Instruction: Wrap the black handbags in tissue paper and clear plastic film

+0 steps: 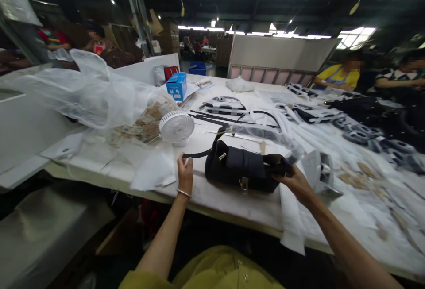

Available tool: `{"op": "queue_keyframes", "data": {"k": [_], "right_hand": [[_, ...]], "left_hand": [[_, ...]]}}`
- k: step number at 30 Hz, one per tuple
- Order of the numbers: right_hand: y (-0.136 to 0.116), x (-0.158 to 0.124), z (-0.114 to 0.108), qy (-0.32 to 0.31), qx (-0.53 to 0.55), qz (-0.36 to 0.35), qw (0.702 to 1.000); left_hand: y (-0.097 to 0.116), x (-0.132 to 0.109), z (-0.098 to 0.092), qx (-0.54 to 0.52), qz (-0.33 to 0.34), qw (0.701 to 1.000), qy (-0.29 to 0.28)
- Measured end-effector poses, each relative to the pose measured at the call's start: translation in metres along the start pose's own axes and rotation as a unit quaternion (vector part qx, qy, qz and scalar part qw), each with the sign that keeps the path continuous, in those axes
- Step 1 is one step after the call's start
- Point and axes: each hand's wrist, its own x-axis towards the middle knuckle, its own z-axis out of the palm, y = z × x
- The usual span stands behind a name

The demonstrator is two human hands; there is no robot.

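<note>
A black handbag (252, 170) with a metal clasp and a zip pull rests on the white table in front of me. Its black strap (199, 154) stretches out to the left, and my left hand (185, 175) pinches the strap near its end. At the bag's right end, my right hand (292, 180) grips the side, its fingers partly hidden behind the bag. Just beyond the bag lies a length of clear plastic wrap (262, 132) around something dark.
A white fan (176, 127) stands behind my left hand, beside a big translucent plastic bag (99, 94). Farther back is a blue box (176, 86). Wrapped black straps (305, 114) and white foam sheets (292, 222) lie to the right. Co-workers sit at both sides.
</note>
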Motion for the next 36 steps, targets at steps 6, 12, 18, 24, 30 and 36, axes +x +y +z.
{"op": "queue_keyframes", "data": {"k": [6, 12, 18, 24, 30, 36], "right_hand": [[-0.008, -0.009, -0.004, -0.036, -0.008, -0.033, 0.999], [-0.005, 0.004, 0.006, -0.034, 0.021, -0.070, 0.997], [-0.010, 0.031, 0.006, 0.039, -0.082, -0.126, 0.988], [-0.008, 0.007, 0.018, 0.207, -0.084, -0.120, 0.967], [0.029, -0.009, 0.064, 0.012, 0.019, -0.011, 1.000], [0.030, 0.015, 0.088, 0.002, 0.021, -0.031, 0.999]], "left_hand": [[0.053, 0.003, -0.009, 0.152, 0.279, 0.946, -0.066], [0.065, 0.018, 0.034, 0.034, 0.158, 0.933, -0.321], [0.066, -0.005, 0.044, 0.060, 0.185, 0.944, -0.268], [0.062, -0.036, 0.045, 0.129, 0.260, 0.954, -0.070], [0.057, -0.060, 0.065, 0.114, 0.233, 0.965, -0.033], [0.064, -0.089, 0.082, 0.057, 0.189, 0.978, -0.064]]}}
